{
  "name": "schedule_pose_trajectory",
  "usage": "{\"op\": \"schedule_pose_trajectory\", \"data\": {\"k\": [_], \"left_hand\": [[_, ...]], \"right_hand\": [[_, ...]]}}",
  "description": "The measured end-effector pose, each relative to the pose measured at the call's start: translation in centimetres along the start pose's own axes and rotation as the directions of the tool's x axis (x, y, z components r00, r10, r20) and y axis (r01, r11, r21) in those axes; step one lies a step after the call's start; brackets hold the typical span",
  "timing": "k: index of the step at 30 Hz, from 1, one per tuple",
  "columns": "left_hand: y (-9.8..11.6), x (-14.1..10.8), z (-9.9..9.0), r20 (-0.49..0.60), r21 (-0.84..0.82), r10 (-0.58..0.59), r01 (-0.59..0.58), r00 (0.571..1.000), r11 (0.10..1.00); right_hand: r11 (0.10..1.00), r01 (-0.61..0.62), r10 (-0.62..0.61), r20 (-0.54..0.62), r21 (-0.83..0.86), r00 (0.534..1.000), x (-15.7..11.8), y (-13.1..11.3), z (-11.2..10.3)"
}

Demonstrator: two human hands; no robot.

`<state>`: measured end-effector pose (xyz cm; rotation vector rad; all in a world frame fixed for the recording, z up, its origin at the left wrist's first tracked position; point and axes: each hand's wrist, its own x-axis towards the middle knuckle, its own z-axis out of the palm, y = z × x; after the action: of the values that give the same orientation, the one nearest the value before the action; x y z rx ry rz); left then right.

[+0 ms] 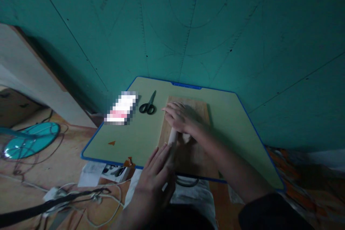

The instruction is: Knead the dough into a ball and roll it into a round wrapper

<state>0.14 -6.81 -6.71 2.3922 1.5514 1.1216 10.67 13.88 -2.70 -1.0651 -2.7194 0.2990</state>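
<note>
A pale rolling pin (pixel 173 136) lies lengthwise across a wooden board (pixel 198 158); only its middle stretch shows. My right hand (pixel 176 115) is over its far end, fingers curving across it. Nearer to me, my left hand (pixel 159 170) covers the other end, with its fingers pointing away from me along the pin. Just right of the pin, partly under my right wrist, is a small pale piece (pixel 186 137) that looks like dough. What lies under both palms is hidden.
The board rests on a pale folding table (pixel 231 125) with a blue rim. Black-handled scissors (pixel 148 105) and a blurred-out phone (pixel 122 108) lie left. A small orange scrap (pixel 111 143) is near the left edge. Cables (pixel 105 201) cover the floor; a green wall (pixel 172 25) stands behind.
</note>
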Motion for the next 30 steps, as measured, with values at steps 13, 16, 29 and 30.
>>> {"op": "schedule_pose_trajectory", "data": {"k": [13,16,29,30], "left_hand": [[-2.7,0.8,0.0,-0.042,-0.033,-0.112,0.111,0.993,0.993],[-3.4,0.7,0.3,0.001,-0.027,-0.17,0.17,0.985,0.985],[-5.6,5.1,1.6,0.223,-0.155,-0.23,0.267,0.947,0.951],[-5.8,5.3,2.0,0.227,-0.171,-0.233,0.274,0.946,0.947]], "right_hand": [[0.709,-0.024,0.285,-0.255,0.705,0.924,-3.4,3.3,1.1],[0.337,-0.02,0.534,-0.174,0.941,0.827,-6.7,4.1,1.6],[-0.044,0.07,0.677,-0.021,0.997,0.736,-10.4,-0.9,2.9],[-0.044,0.071,0.686,-0.021,0.996,0.727,-10.4,-1.0,3.0]]}}
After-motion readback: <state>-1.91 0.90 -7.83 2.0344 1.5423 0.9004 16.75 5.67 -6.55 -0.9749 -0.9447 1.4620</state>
